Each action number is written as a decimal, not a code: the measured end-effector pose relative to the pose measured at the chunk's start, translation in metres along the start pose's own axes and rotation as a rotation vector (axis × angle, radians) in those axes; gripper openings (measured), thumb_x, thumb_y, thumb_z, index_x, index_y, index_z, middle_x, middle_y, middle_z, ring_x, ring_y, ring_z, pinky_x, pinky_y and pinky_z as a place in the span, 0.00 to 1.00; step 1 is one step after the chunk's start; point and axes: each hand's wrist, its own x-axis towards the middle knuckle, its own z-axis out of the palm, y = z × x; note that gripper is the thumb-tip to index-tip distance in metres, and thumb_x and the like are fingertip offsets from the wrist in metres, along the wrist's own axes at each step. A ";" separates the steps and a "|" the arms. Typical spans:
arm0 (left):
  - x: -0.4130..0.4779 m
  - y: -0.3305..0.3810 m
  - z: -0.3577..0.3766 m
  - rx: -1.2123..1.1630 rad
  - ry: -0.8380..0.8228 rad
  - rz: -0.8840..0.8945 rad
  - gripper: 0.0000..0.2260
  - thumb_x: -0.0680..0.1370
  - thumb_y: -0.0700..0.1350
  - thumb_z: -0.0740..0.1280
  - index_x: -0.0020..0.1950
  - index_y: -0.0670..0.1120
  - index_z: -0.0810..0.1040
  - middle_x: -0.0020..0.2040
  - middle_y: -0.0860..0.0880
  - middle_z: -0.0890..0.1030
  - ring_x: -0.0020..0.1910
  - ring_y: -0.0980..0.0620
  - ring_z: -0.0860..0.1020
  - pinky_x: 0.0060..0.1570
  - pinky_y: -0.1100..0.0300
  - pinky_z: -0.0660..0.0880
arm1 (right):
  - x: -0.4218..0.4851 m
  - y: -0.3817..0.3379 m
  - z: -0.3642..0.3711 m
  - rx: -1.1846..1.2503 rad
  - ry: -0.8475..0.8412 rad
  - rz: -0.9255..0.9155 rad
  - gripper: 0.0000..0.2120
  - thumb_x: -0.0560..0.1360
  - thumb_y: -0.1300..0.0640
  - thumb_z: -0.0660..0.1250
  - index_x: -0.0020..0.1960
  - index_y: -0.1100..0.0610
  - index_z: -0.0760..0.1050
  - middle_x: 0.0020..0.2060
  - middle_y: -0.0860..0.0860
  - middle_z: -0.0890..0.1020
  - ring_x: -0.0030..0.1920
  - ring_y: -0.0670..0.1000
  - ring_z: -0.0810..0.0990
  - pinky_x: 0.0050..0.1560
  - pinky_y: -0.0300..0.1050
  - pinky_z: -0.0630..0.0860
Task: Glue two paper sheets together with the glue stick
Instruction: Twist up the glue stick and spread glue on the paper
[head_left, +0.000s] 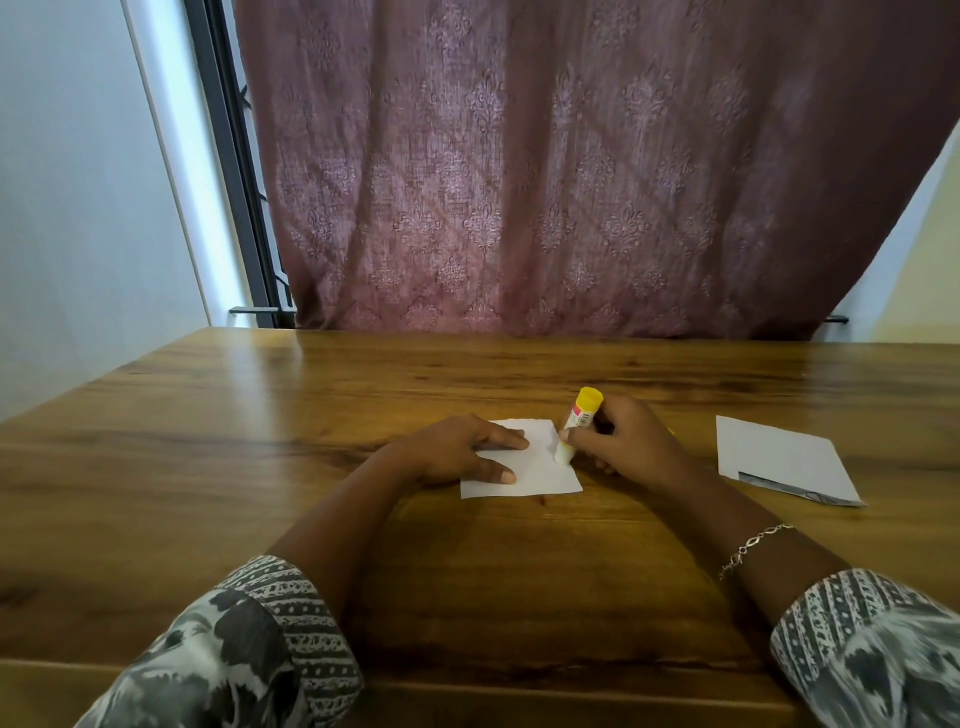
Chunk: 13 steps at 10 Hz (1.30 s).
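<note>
Two white sheets (540, 470) (779, 457), yellow-ended glue stick (576, 423)

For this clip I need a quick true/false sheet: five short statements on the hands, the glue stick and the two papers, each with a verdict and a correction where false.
1. The right hand holds the glue stick. True.
2. The glue stick's yellow end points down onto the paper. False: the yellow end is up, and the pale end meets the small paper sheet.
3. The left hand lies flat on the small paper sheet, pinning it to the wooden table. True.
4. The second sheet is stacked under the small one. False: it lies apart, off to the right, untouched.
5. A bracelet is worn on the left wrist. False: the bracelet is on the right wrist.
</note>
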 end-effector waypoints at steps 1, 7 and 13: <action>0.000 -0.001 0.000 -0.012 0.001 0.001 0.23 0.76 0.45 0.65 0.70 0.48 0.65 0.74 0.50 0.64 0.74 0.49 0.60 0.74 0.48 0.55 | -0.003 -0.002 -0.001 0.001 0.000 -0.015 0.11 0.73 0.57 0.67 0.49 0.64 0.75 0.45 0.62 0.80 0.41 0.55 0.76 0.46 0.53 0.76; -0.001 0.001 0.000 -0.009 0.008 0.009 0.22 0.76 0.45 0.64 0.70 0.48 0.66 0.74 0.50 0.63 0.73 0.49 0.60 0.74 0.49 0.55 | -0.013 -0.002 -0.007 0.077 -0.101 -0.037 0.09 0.71 0.58 0.68 0.46 0.64 0.75 0.38 0.58 0.77 0.38 0.53 0.74 0.40 0.48 0.70; -0.007 0.011 0.002 0.103 0.047 -0.001 0.21 0.77 0.46 0.63 0.70 0.47 0.67 0.73 0.49 0.65 0.73 0.49 0.61 0.71 0.53 0.56 | -0.008 0.005 -0.017 0.256 0.029 0.022 0.03 0.73 0.58 0.66 0.42 0.56 0.73 0.31 0.52 0.75 0.29 0.48 0.71 0.30 0.38 0.68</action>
